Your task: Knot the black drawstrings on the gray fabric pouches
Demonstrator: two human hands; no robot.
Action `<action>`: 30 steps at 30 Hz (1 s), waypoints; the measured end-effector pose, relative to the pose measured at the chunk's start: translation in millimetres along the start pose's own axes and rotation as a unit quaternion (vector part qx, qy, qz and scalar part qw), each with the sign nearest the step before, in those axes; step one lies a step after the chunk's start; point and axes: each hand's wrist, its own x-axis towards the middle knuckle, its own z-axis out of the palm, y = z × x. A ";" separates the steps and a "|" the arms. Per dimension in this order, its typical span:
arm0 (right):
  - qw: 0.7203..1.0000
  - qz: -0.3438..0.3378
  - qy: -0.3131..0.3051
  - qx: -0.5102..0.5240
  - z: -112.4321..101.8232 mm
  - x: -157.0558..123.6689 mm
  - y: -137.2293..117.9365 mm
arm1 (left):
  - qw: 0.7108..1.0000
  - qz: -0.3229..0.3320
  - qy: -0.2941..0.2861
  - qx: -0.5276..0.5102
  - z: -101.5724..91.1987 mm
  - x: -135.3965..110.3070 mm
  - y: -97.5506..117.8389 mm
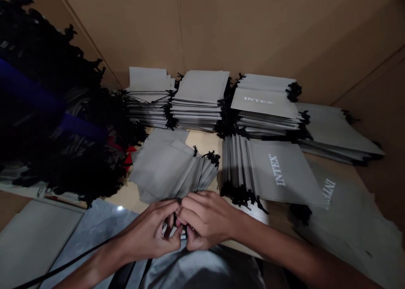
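My left hand (155, 228) and my right hand (205, 219) meet at the front edge of the table, fingertips pinched together. Between them shows a little of a dark strand (178, 222) that looks like black cord; the fingers hide most of it. Just beyond my hands lies a loose fan of grey pouches (164, 166) with knotted black cord ends. Right of that, another row of grey pouches leans over, its top pouch (281, 171) printed INTEX with black cords along the near side.
Stacks of grey pouches (199, 86) line the back against a cardboard wall (205, 27). A large heap of black cords (41, 78), crossed by a blue band (84, 126), rises at left. More grey sheets (357, 225) lie at right. A thin black cable (72, 261) runs lower left.
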 end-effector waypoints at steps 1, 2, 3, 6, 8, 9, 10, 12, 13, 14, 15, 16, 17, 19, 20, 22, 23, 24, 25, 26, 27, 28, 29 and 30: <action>1.000 0.006 0.009 0.005 0.9 0.2 -0.3 | 1.000 -0.010 -0.003 -0.017 0.3 0.6 -0.6; 1.000 0.011 0.021 0.009 1.7 0.2 -0.4 | 0.999 -0.016 -0.006 -0.030 0.4 1.5 -0.9; 0.999 0.016 0.038 0.013 2.5 0.2 -0.4 | 0.999 -0.022 -0.008 -0.040 0.1 2.4 -1.0; 0.996 0.034 0.085 0.022 4.0 0.3 -0.5 | 0.995 -0.047 -0.015 -0.082 -1.8 5.4 -1.4; 0.993 0.046 0.110 0.023 4.9 1.2 -1.1 | 0.991 -0.066 -0.021 -0.111 -3.5 7.3 -2.5; 0.991 0.053 0.123 0.023 5.4 1.9 -1.9 | 0.989 -0.077 -0.023 -0.125 -4.4 8.2 -3.3; 0.988 0.063 0.136 0.024 6.0 2.8 -3.0 | 0.986 -0.088 -0.026 -0.139 -5.4 9.0 -4.2; 0.982 0.093 0.161 0.031 7.2 4.8 -6.4 | 0.978 -0.113 -0.034 -0.170 -7.3 10.6 -5.7; 0.978 0.112 0.171 0.037 7.8 5.7 -8.5 | 0.973 -0.126 -0.039 -0.188 -8.1 11.5 -6.2; 0.974 0.132 0.178 0.042 8.4 6.6 -10.8 | 0.968 -0.138 -0.045 -0.207 -8.9 12.3 -6.6; 0.970 0.152 0.182 0.048 9.0 7.4 -13.3 | 0.962 -0.148 -0.051 -0.225 -9.5 13.0 -7.0; 0.966 0.171 0.187 0.053 9.7 8.1 -15.9 | 0.956 -0.156 -0.055 -0.243 -9.9 13.7 -7.6; 0.961 0.189 0.191 0.058 10.5 8.8 -18.7 | 0.951 -0.162 -0.055 -0.258 -10.0 14.1 -8.6; 0.951 0.223 0.201 0.069 12.8 10.6 -24.7 | 0.943 -0.167 -0.047 -0.283 -9.1 14.0 -12.1; 0.945 0.240 0.208 0.076 14.5 12.0 -28.2 | 0.940 -0.168 -0.041 -0.294 -8.0 13.5 -14.7; 0.927 0.279 0.231 0.094 19.3 15.6 -35.7 | 0.934 -0.169 -0.027 -0.314 -4.9 11.8 -20.9; 0.915 0.301 0.247 0.102 22.2 17.9 -39.7 | 0.930 -0.170 -0.021 -0.325 -3.3 10.9 -23.9; 0.902 0.322 0.265 0.108 25.2 20.2 -43.5 | 0.926 -0.172 -0.016 -0.334 -2.0 10.1 -26.1; 0.889 0.340 0.284 0.113 28.1 22.5 -47.0 | 0.923 -0.176 -0.013 -0.343 -1.5 9.5 -27.5; 0.878 0.354 0.300 0.115 30.7 24.6 -50.0 | 0.920 -0.180 -0.012 -0.349 -2.0 9.2 -27.6; 0.870 0.363 0.313 0.114 32.6 26.2 -52.2 | 0.917 -0.183 -0.013 -0.353 -3.6 9.2 -26.4; 0.867 0.365 0.320 0.110 33.7 27.4 -53.6 | 0.916 -0.186 -0.016 -0.356 -6.4 9.3 -24.1; 0.870 0.361 0.320 0.103 34.0 27.8 -54.2 | 0.915 -0.185 -0.019 -0.358 -9.9 9.6 -20.9; 0.878 0.352 0.312 0.091 33.4 27.5 -54.0 | 0.915 -0.183 -0.022 -0.359 -13.7 9.6 -17.2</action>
